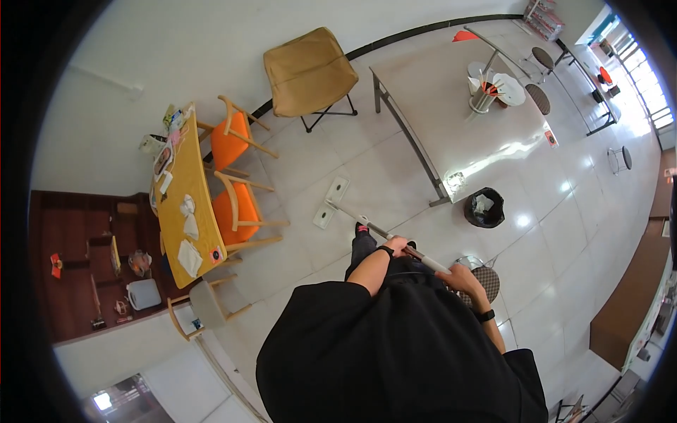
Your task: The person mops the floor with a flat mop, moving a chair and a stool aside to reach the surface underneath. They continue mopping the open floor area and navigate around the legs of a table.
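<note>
Both my hands are wrapped around the pole of a flat mop (pixel 338 189). My left hand (pixel 399 245) grips it partway along, just in front of my body. Nearer the pole's top end, my right hand (pixel 462 278) is closed on the light-coloured grip. The pole slants away to the left, and the pale rectangular mop head lies flat on the tiled floor. My foot, in a dark shoe (pixel 362 228) with pink on it, is close to the pole. A stool with a checked seat (pixel 486 283) stands beside my right hand.
Orange-seated chairs (pixel 236 211) line a yellow table (pixel 185 233) on the left. A brown folding chair (pixel 310 74) stands by the wall. Ahead on the right is a large table (pixel 430 106), with a black waste bin (pixel 484 207) by its near corner.
</note>
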The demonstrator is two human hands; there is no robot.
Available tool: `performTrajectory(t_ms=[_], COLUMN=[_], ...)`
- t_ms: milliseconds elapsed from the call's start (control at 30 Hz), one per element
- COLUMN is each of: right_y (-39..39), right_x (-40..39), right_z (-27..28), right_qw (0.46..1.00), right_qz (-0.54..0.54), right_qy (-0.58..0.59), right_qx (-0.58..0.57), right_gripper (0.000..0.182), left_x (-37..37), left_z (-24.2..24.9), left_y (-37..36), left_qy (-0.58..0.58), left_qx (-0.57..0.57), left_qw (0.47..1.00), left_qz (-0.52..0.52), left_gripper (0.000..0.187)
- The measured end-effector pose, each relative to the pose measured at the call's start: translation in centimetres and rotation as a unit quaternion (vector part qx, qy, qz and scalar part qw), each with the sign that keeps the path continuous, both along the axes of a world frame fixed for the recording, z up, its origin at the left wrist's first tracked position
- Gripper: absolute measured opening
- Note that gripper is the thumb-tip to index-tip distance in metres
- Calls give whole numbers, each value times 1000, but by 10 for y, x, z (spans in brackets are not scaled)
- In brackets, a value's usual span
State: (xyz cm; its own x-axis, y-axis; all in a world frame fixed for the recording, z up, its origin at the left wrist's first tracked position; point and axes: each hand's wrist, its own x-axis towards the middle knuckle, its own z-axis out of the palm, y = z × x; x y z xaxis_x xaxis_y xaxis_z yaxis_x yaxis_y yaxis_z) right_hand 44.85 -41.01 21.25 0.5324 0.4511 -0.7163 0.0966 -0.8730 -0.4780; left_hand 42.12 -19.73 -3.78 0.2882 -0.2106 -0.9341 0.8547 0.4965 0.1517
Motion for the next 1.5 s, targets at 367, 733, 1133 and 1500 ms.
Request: performTrajectory(t_ms=[367,733,1133,1500], right_y=[79,329,454,364], right_x=[41,66,137,185], right_z=[-28,-65,-25,-25], right_qw=[999,997,991,939], right_qz=[32,62,59,-41], right_qy=[-8,20,117,337], right_qx=[5,51,-14,46], right_gripper=[53,49,48,36], left_x=[6,32,72,108], left_z=[-124,-25,29,10], left_y=[94,328,413,330], left_qy=[-481,-2,-103,-60], left_qx=[237,91,90,201], left_qw=[767,963,905,908], left_qz=[-352,252,403,363], left_gripper=[14,16,23,28])
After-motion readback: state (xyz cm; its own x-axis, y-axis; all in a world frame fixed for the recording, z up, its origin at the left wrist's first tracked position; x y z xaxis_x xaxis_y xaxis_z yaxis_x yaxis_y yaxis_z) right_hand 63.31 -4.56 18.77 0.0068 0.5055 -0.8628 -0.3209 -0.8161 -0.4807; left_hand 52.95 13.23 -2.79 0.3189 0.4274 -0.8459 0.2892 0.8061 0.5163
